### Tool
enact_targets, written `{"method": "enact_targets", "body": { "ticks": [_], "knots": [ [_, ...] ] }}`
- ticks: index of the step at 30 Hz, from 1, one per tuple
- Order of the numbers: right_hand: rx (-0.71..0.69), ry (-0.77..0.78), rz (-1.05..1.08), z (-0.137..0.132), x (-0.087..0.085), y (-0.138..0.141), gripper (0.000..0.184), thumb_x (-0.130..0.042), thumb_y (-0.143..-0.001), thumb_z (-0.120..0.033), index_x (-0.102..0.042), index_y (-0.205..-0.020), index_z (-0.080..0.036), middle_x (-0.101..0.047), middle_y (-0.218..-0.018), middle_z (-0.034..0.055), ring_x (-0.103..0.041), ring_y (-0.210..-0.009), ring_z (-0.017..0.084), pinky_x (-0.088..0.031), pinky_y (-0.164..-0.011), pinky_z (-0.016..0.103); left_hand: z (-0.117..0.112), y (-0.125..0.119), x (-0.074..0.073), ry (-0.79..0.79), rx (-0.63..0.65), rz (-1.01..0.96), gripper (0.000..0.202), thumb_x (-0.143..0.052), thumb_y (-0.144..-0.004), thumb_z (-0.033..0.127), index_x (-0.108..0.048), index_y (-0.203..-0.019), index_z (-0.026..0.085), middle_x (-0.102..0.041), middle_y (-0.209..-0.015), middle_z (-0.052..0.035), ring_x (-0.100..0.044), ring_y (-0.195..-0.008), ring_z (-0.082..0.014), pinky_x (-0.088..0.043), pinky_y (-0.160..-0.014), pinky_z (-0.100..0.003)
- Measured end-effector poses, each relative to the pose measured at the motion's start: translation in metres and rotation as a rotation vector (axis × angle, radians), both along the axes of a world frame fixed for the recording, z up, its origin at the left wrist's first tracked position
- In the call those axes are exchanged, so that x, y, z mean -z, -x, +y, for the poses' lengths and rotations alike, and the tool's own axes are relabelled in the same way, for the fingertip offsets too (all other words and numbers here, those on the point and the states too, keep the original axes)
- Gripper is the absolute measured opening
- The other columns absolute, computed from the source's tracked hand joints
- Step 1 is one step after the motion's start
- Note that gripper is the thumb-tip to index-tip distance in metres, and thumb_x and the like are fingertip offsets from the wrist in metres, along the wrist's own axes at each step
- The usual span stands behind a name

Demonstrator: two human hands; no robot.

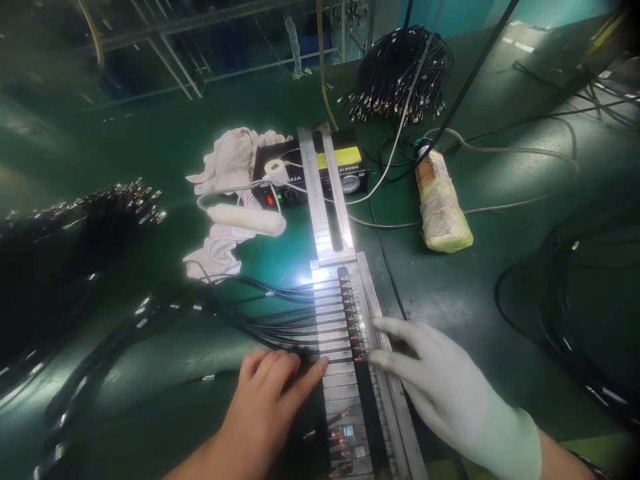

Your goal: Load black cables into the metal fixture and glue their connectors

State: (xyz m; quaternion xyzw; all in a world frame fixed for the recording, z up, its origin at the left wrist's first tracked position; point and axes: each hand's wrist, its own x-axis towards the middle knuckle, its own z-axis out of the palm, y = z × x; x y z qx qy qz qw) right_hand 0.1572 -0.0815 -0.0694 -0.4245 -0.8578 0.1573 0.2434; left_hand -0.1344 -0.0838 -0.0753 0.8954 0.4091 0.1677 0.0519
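Observation:
My bare left hand (273,393) is at the left edge of a slotted metal fixture (341,387), fingers curled on a black cable and thumb tip against the fixture's edge. Several black cables (285,330) lie side by side in the slots, their ends with small metal terminals (356,320) lined up over a dark groove. My right hand (430,380), in a white glove, rests on the fixture's right rail, two fingers apart, one tip close to the nearest terminal. Nothing shows between its fingers. Loose copper-coloured and metal pieces (345,433) lie on the near part of the fixture.
Behind the fixture stands a black control box (310,173) with lit indicators, beside a white cloth (230,157) and a white cylindrical tool (247,219). A wrapped bottle (443,200) stands to the right. Cable bundles lie at the back (400,77), left (110,213) and right (575,320).

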Motion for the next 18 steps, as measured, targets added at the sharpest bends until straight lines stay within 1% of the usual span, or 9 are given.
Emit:
{"method": "enact_targets", "body": {
  "ticks": [3,5,7,9,10,13,14,16,18],
  "knots": [
    [0.01,-0.045,0.034,0.001,0.0,0.003,0.042,-0.042,-0.083,-0.002,-0.067,-0.113,-0.019,-0.059,-0.127,0.0166,-0.063,-0.104,0.029,-0.061,-0.078,0.045,-0.002,0.002,-0.005,0.056,0.045,-0.003,0.048,-0.033,-0.096,0.003,-0.056,-0.131,0.025,-0.063,-0.087,-0.0008,-0.054,-0.08,-0.0147,-0.034,-0.088,-0.036],
    [0.015,-0.059,0.041,0.001,0.0,0.004,0.042,-0.042,-0.085,-0.002,-0.067,-0.114,-0.019,-0.058,-0.128,0.0165,-0.062,-0.105,0.029,-0.06,-0.079,0.045,-0.005,0.003,-0.018,0.143,0.036,-0.051,0.041,-0.035,-0.096,0.005,-0.056,-0.126,0.023,-0.064,-0.087,-0.0007,-0.055,-0.08,-0.015,-0.035,-0.091,-0.037],
    [0.016,-0.055,0.032,0.0,0.001,0.004,0.043,-0.042,-0.086,-0.003,-0.066,-0.116,-0.021,-0.057,-0.13,0.0156,-0.061,-0.108,0.028,-0.06,-0.081,0.046,-0.014,0.006,-0.034,0.29,0.02,-0.097,0.027,-0.042,-0.096,0.01,-0.056,-0.116,0.022,-0.066,-0.091,-0.0014,-0.058,-0.082,-0.0155,-0.038,-0.093,-0.037],
    [0.011,-0.049,0.031,0.0,0.003,0.003,0.042,-0.042,-0.087,-0.003,-0.066,-0.116,-0.022,-0.057,-0.131,0.0148,-0.06,-0.11,0.028,-0.06,-0.083,0.047,-0.026,0.013,-0.048,0.433,-0.001,-0.096,0.014,-0.053,-0.095,0.019,-0.055,-0.108,0.023,-0.067,-0.096,-0.0027,-0.061,-0.087,-0.0169,-0.044,-0.09,-0.033],
    [0.008,-0.045,0.033,-0.001,0.005,0.003,0.042,-0.042,-0.087,-0.003,-0.067,-0.115,-0.022,-0.056,-0.131,0.0145,-0.06,-0.111,0.028,-0.059,-0.084,0.047,-0.033,0.017,-0.052,0.485,-0.013,-0.072,0.014,-0.058,-0.092,0.022,-0.055,-0.106,0.023,-0.067,-0.098,-0.0033,-0.062,-0.09,-0.0178,-0.047,-0.088,-0.031],
    [0.01,-0.04,0.04,-0.001,0.007,0.002,0.042,-0.041,-0.087,-0.003,-0.067,-0.114,-0.021,-0.056,-0.132,0.014,-0.059,-0.113,0.028,-0.059,-0.086,0.047,-0.046,0.033,-0.051,0.542,-0.046,-0.016,0.014,-0.062,-0.09,0.023,-0.057,-0.103,0.025,-0.068,-0.098,-0.0027,-0.063,-0.091,-0.0183,-0.051,-0.08,-0.027],
    [0.012,-0.042,0.042,-0.001,0.007,0.002,0.041,-0.041,-0.088,-0.004,-0.067,-0.114,-0.022,-0.056,-0.132,0.0138,-0.059,-0.113,0.028,-0.059,-0.087,0.047,-0.048,0.038,-0.047,0.522,-0.036,-0.036,0.011,-0.059,-0.092,0.02,-0.058,-0.102,0.025,-0.068,-0.095,-0.0021,-0.064,-0.087,-0.0175,-0.051,-0.078,-0.026],
    [0.021,-0.052,0.044,-0.001,0.006,0.003,0.04,-0.04,-0.089,-0.004,-0.067,-0.113,-0.022,-0.056,-0.131,0.0132,-0.06,-0.112,0.028,-0.06,-0.086,0.046,-0.046,0.046,-0.04,0.446,0.024,-0.121,0.016,-0.052,-0.094,0.014,-0.06,-0.103,0.024,-0.069,-0.087,-0.0008,-0.063,-0.079,-0.0151,-0.05,-0.073,-0.023],
    [0.021,-0.058,0.039,0.0,0.004,0.004,0.038,-0.04,-0.091,-0.005,-0.068,-0.112,-0.022,-0.057,-0.13,0.013,-0.061,-0.111,0.027,-0.06,-0.084,0.044,-0.041,0.049,-0.037,0.379,0.055,-0.208,0.02,-0.05,-0.095,0.011,-0.061,-0.107,0.023,-0.07,-0.09,-0.0015,-0.064,-0.081,-0.0137,-0.05,-0.075,-0.022]
  ]
}}
